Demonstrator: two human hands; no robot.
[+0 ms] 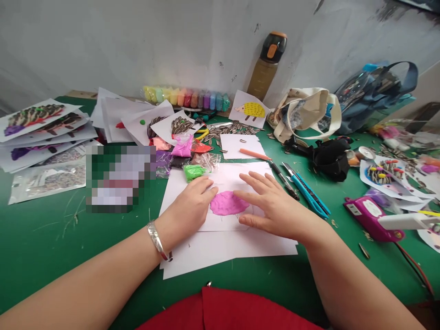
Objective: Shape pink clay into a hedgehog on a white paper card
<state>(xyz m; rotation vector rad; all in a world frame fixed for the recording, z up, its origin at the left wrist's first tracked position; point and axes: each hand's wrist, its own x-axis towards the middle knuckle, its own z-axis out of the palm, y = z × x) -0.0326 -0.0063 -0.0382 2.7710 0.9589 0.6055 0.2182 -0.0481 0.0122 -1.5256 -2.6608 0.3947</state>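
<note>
A flattened oval of pink modelling clay [225, 204] lies on a sheet of white paper [213, 224], with faint drawn lines below it. My left hand [190, 204] rests on the paper at the clay's left side, fingers lying loosely curved and thumb tip by the clay's edge. It holds nothing. On the right, my right hand [270, 201] is spread open, its index fingertip touching or just over the clay's upper right edge. More white sheets [233, 252] lie underneath. Just beyond my left hand are a green clay packet [194, 172] and a pink clay packet [182, 145].
An orange pen [255, 154], a black pen [283, 179] and a blue utility knife [307, 190] lie beyond my right hand. Sunflower seeds [233, 129] are scattered farther back. A bottle [266, 66] leans on the wall. At right sits a magenta glue gun [373, 220]; at left, seed pictures [44, 123].
</note>
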